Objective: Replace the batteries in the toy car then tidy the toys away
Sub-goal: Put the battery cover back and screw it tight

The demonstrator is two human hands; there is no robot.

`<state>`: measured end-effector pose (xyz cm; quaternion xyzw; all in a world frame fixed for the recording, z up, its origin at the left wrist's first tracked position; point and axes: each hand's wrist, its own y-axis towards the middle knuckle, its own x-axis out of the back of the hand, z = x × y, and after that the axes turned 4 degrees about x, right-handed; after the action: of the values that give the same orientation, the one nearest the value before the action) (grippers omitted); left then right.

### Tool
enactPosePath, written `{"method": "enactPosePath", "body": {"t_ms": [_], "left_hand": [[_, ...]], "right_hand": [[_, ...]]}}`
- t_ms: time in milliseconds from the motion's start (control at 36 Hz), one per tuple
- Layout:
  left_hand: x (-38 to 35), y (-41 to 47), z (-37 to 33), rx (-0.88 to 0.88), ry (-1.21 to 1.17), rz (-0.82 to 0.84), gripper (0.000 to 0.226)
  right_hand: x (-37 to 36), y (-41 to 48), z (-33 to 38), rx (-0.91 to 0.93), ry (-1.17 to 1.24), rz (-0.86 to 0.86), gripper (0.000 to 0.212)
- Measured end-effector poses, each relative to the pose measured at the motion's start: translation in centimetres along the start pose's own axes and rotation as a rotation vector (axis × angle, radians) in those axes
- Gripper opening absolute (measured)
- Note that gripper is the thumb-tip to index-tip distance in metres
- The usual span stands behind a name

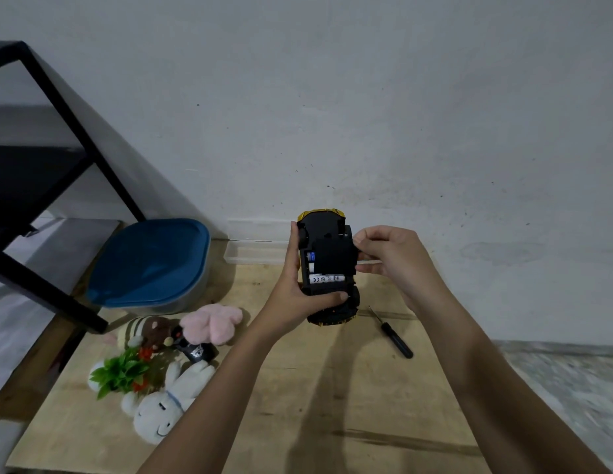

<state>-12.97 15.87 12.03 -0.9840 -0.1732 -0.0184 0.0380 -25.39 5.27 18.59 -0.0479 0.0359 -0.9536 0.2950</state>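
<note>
The yellow and black toy car (pixel 327 234) is held upside down in the air above the wooden board (pixel 298 405), underside facing me. My left hand (pixel 295 285) grips its left side, thumb across the lower part. My right hand (pixel 387 254) pinches the black battery cover (pixel 334 254) at its right edge; the cover lies askew over the compartment. A battery (pixel 311 260) shows in the gap on the left. A white label (pixel 326 278) sits below the cover. A small black screwdriver (pixel 394 336) lies on the board to the right.
A blue-lidded plastic box (pixel 151 261) stands at the back left beside a black metal shelf frame (pixel 59 200). A clear open case (pixel 253 254) lies by the wall. Plush toys (pixel 161 401), a pink plush (pixel 212 323), a fake plant (pixel 124 371) and a black remote (pixel 197 350) lie at left.
</note>
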Motion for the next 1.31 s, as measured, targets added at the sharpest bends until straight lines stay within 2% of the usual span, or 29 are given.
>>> {"method": "enactPosePath", "body": {"t_ms": [306, 778, 1111, 1222, 1306], "left_hand": [[-0.3, 0.0, 0.0, 0.018, 0.002, 0.043, 0.129], [-0.4, 0.0, -0.5, 0.015, 0.037, 0.075, 0.128], [-0.6, -0.1, -1.3, -0.015, 0.056, 0.076, 0.126], [-0.8, -0.1, -1.4, -0.036, 0.035, 0.057, 0.118], [-1.2, -0.1, -1.6, -0.027, -0.046, 0.01, 0.096]], "right_hand": [[-0.6, -0.5, -0.7, 0.125, -0.171, -0.043, 0.019], [0.1, -0.5, -0.9, 0.213, -0.234, -0.014, 0.017], [0.4, -0.7, -0.9, 0.265, -0.335, -0.061, 0.016], [0.4, -0.8, -1.3, 0.36, -0.447, -0.143, 0.011], [0.2, -0.8, -1.8, 0.438, -0.438, -0.217, 0.012]]}}
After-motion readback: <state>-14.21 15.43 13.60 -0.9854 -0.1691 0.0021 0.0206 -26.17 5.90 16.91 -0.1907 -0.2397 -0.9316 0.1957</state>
